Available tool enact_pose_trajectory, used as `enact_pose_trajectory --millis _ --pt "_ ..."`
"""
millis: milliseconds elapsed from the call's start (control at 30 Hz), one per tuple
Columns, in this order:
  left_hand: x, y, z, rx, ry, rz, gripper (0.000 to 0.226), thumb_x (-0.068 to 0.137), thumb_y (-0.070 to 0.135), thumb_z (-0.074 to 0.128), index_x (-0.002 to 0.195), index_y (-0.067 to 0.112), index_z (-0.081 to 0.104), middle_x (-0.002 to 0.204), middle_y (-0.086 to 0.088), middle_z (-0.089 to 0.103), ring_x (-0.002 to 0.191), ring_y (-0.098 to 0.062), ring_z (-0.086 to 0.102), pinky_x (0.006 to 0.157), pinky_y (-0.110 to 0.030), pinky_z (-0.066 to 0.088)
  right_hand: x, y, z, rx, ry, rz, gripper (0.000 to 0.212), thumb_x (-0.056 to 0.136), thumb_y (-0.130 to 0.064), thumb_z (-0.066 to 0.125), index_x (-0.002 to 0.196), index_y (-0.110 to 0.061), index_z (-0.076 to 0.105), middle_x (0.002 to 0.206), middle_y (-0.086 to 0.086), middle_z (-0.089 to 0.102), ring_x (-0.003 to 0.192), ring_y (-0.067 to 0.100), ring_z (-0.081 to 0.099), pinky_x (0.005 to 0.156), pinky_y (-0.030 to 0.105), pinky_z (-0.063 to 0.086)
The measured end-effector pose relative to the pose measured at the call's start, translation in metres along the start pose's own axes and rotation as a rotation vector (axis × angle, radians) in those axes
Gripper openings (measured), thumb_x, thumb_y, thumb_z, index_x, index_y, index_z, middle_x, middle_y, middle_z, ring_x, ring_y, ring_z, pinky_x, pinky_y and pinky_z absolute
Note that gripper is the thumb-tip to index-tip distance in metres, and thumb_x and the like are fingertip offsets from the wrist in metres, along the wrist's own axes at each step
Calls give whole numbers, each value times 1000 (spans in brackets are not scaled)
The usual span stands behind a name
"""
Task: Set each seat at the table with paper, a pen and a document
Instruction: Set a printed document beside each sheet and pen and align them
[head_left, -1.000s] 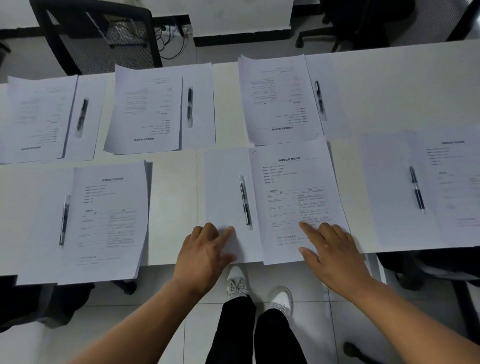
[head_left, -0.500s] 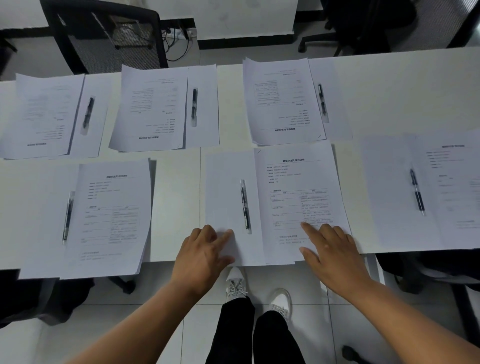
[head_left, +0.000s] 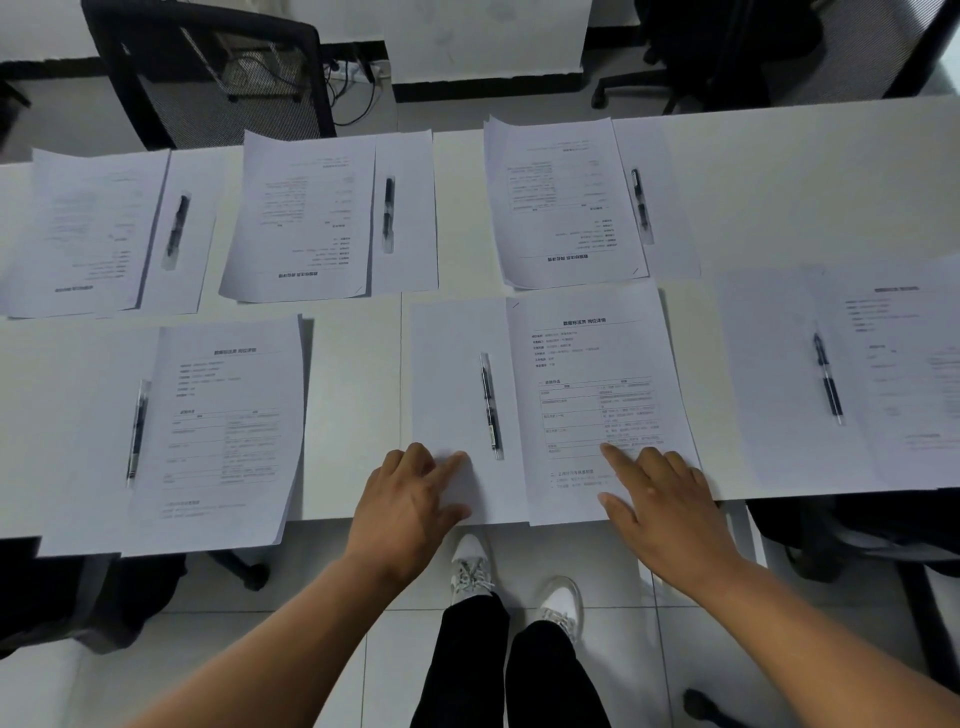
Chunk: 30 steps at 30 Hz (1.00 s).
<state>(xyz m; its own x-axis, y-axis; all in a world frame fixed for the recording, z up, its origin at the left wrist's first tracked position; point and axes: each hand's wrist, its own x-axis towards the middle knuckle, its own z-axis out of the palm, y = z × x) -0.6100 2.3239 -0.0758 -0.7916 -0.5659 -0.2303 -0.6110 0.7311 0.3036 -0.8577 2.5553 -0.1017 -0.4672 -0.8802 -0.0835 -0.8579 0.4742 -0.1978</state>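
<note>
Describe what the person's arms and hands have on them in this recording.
Both forearms are bare, with no sleeves in view. The left hand and right hand show no gloves, rings, watch or wristbands. Lower down are black trousers and white lace-up sneakers.

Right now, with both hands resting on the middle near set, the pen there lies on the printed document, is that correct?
Not quite. In the head view the left hand and right hand do rest on that set, but the pen lies on the blank paper, beside the printed document, not on it.
</note>
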Motion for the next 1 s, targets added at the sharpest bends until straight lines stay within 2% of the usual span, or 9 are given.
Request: enact_pose_trajectory --millis 133,267,500,667,767,867,1000 --pt "-2 4 -6 -34 -2 -20 64 95 50 79 151 27 57 115 -2 60 102 -29 60 84 -42 57 -3 -3 -7 5 13 0 59 98 -45 53 147 -12 59 108 3 66 93 27 60 81 45 55" --pt "-6 7 -14 -49 20 -57 53 100 51 73 144 22 66 122 -3 65 107 -28 65 87 -41 60 -8 -9 -18 25 24 13 55 100 -47 45 138 -13 65 109 1 67 95 26 61 81 44 56" --pt "-39 12 -43 -50 24 -155 55 103 58 63 147 26 64 132 2 63 118 -23 63 98 -37 56 -17 -26 -36 92 63 -1 50 101 -48 44 129 -15 69 108 -2 66 95 22 63 79 41 57" --pt "-85 8 -74 -35 68 -249 55 103 60 61 150 30 60 132 7 60 119 -17 62 97 -34 54 -16 -66 -41 195 -36 -40 40 105 -43 58 137 -22 64 119 -6 63 107 19 60 93 37 54" --pt "-118 -5 -93 -4 56 -306 55 104 62 57 151 33 56 131 9 56 121 -16 59 98 -33 52 -15 -106 -49 237 -25 -94 39 100 -42 68 133 -21 69 115 -6 64 103 19 63 88 35 55" --pt "-141 -25 -104 -7 59 -369 53 104 63 55 149 35 55 123 11 52 115 -15 57 92 -30 50 -13 -139 -62 235 -30 -163 43 104 -47 59 139 -24 65 119 -9 63 107 16 61 93 33 53" --pt "-155 -51 -104 -38 102 -395 62 99 72 47 147 35 59 123 11 54 116 -16 61 93 -31 52 -10 -167 -70 194 -74 -180 51 108 -53 42 150 -28 55 132 -11 57 120 13 55 103 30 45"
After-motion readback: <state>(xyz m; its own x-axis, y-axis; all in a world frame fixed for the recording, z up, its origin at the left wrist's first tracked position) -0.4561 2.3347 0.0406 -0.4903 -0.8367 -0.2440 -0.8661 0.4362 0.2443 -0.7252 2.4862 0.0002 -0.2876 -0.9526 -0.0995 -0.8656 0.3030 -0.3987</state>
